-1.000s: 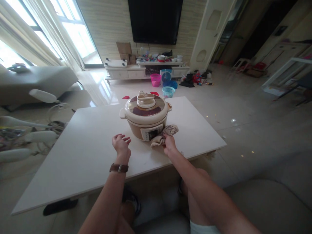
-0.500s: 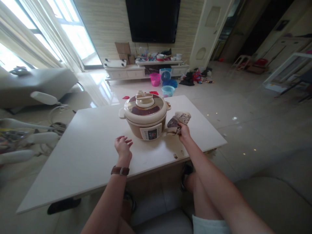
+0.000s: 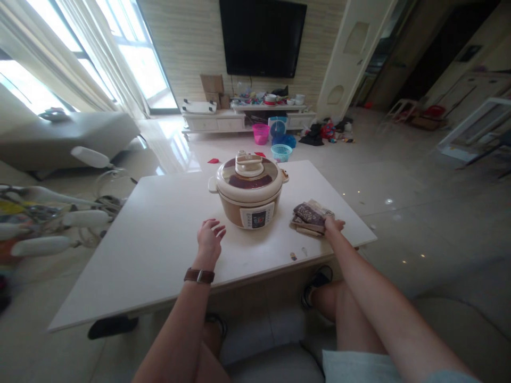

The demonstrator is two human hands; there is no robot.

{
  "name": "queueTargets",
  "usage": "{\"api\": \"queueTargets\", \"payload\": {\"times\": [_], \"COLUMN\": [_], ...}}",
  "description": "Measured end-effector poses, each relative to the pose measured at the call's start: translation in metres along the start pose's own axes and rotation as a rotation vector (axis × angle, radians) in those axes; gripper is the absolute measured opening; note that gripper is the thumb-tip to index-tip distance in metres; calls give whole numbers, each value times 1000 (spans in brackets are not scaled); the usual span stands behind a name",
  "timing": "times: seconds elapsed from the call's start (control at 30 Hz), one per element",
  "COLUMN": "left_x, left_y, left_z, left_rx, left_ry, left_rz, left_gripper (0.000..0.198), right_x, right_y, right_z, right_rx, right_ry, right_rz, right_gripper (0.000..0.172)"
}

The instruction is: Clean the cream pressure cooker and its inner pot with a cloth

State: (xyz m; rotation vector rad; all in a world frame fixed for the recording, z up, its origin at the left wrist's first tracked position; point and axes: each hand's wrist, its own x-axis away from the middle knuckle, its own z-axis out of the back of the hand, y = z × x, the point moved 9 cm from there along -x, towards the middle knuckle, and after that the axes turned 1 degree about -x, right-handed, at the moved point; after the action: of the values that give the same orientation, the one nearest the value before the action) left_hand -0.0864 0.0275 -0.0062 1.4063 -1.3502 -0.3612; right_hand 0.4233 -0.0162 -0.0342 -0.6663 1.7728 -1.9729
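Far out to the left of both hands: grey sofa (image 3: pixel 80 139) under the bright window, well apart from everything in play. Nearer in, the white table (image 3: pixel 151 255), stretching wide under both forearms.

Now the left hand (image 3: pixel 211 238): open, fingers loosely spread and a little curled, palm turned in toward the middle, holding nothing. Hard to tell whether resting on the tabletop or just above it. Brown strap (image 3: pixel 198 275) round the wrist behind it.

Just ahead and slightly right of those fingertips, close but not touching: the cooker (image 3: pixel 249 191), cream and brown, lid on, upright, control panel facing back toward the hands. Sits between the two hands, nearer the left one.

On past the cooker, toward the near table edge, a couple of small crumbs (image 3: pixel 297 254), lying between the two forearms, closer to the right one.

Then the cloth (image 3: pixel 308 215), patterned brown and cream, folded, flat on the table just beside the cooker's right flank with a gap between them. Right hand (image 3: pixel 334 226) at the cloth's right end, fingers on its near corner, touching it. Pinching or merely resting there, cannot tell from here.

Far beyond both hands, across the shiny floor, a pink basket (image 3: pixel 260 133) and a dark television (image 3: pixel 262 37) up on the wall.
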Motion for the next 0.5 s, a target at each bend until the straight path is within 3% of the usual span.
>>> {"api": "queueTargets", "payload": {"times": [0.1, 0.17, 0.27, 0.33, 0.5], "left_x": [11, 20, 34, 41, 48], "left_y": [8, 9, 5, 1, -8], "left_z": [-7, -14, -26, -32, -33], "left_rx": [37, 58, 80, 73, 36], "left_ry": [-15, -42, -93, -117, -154], "left_rz": [-5, 4, 6, 7, 51], "left_gripper": [23, 23, 22, 22, 21], "right_x": [8, 17, 31, 32, 2], "right_y": [-12, -23, -38, -45, -81], "right_z": [12, -3, -53, -96, -174], "right_rx": [97, 120, 107, 71, 30], "right_ry": [155, 141, -14, -179, -352], "right_rz": [62, 133, 198, 142, 15], "right_gripper": [22, 25, 30, 33, 32]}}
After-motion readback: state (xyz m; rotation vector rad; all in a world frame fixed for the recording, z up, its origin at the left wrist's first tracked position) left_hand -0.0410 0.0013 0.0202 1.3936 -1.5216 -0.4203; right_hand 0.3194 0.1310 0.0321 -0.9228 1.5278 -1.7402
